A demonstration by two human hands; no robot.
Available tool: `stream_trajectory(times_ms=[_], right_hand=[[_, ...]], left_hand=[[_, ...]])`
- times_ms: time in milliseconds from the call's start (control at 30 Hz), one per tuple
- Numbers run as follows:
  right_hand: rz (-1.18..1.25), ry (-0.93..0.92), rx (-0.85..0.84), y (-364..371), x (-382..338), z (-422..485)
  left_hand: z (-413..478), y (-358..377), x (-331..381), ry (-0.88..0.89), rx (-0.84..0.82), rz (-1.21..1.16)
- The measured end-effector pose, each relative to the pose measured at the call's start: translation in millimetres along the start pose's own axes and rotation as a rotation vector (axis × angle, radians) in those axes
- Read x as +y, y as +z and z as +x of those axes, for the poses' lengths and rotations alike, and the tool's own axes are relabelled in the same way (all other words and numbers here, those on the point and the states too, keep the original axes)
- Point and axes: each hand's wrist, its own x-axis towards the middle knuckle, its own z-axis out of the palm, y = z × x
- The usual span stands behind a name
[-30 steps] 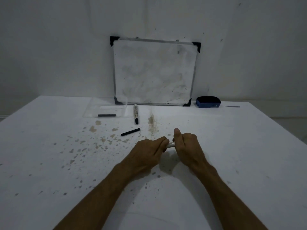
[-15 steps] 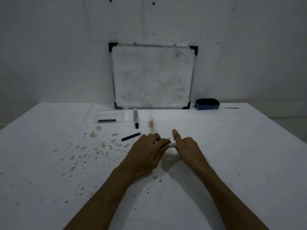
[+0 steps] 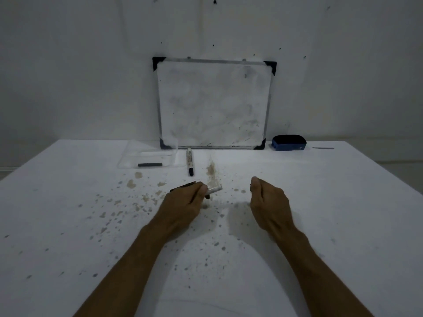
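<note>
My left hand (image 3: 183, 202) grips a short white marker barrel (image 3: 215, 189), whose end sticks out to the right of my fingers, just above the white table (image 3: 343, 202). My right hand (image 3: 267, 202) hovers a hand's width to the right, apart from the barrel, with the thumb up and the fingers curled inward. What those fingers enclose is hidden. A thin black stick (image 3: 184, 186) lies on the table behind my left knuckles, partly covered.
A smudged whiteboard (image 3: 215, 104) leans on the wall at the table's back. In front of it lie a capped marker (image 3: 190, 161), a clear tray (image 3: 148, 154) with a dark stick (image 3: 150, 164), and a blue eraser (image 3: 288, 143). Brown stains speckle the table's middle.
My hands were together on the barrel; now they have come apart. The right hand moved right, and the left keeps the barrel.
</note>
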Motion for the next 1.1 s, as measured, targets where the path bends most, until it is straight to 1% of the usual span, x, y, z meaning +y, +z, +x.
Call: stream_trajectory(times_ms=[67, 200, 300, 400, 467, 533, 600, 633, 700, 767, 833, 900, 967, 1033, 1100], right_hand=[[-0.010, -0.025, -0.070, 1, 4, 0], [-0.195, -0.062, -0.244, 2, 13, 2], [-0.243, -0.088, -0.305, 6, 16, -1], [-0.242, -0.074, -0.371, 6, 14, -1], [-0.219, -0.047, -0.362, 5, 12, -1], [-0.114, 0.019, -0.297, 4, 3, -2], [0.097, 0.115, -0.237, 3, -9, -3], [0.191, 0.145, -0.234, 2, -15, -3], [0.295, 0.158, -0.255, -2, -24, -1], [0.390, 0.187, -0.292, -5, -29, 1], [0.572, 0.304, -0.313, -7, -31, 9], [0.829, 0.470, -0.293, -8, -34, 20], [1.001, 0.569, -0.260, -5, -42, 28], [1.024, 0.565, -0.262, 5, -48, 27], [0.962, 0.513, -0.294, 18, -50, 17]], left_hand=[[3, 6, 6, 0.023, 0.005, -0.021], [6, 8, 6, 0.033, 0.030, -0.087], [5, 7, 6, 0.083, 0.048, -0.093], [5, 8, 8, 0.022, 0.029, -0.172], [5, 9, 8, -0.013, 0.014, -0.233], [3, 8, 8, -0.032, -0.002, -0.326], [1, 4, 11, -0.047, -0.024, -0.395], [-1, 1, 14, -0.059, -0.023, -0.412], [-4, -6, 19, -0.068, -0.013, -0.464], [-5, -9, 21, -0.080, 0.011, -0.573], [-1, -12, 22, -0.156, 0.063, -0.721], [5, -14, 22, -0.278, 0.120, -0.910], [8, -11, 23, -0.370, 0.124, -1.052], [9, -2, 25, -0.385, 0.120, -1.119], [9, 8, 23, -0.386, 0.155, -1.143]])
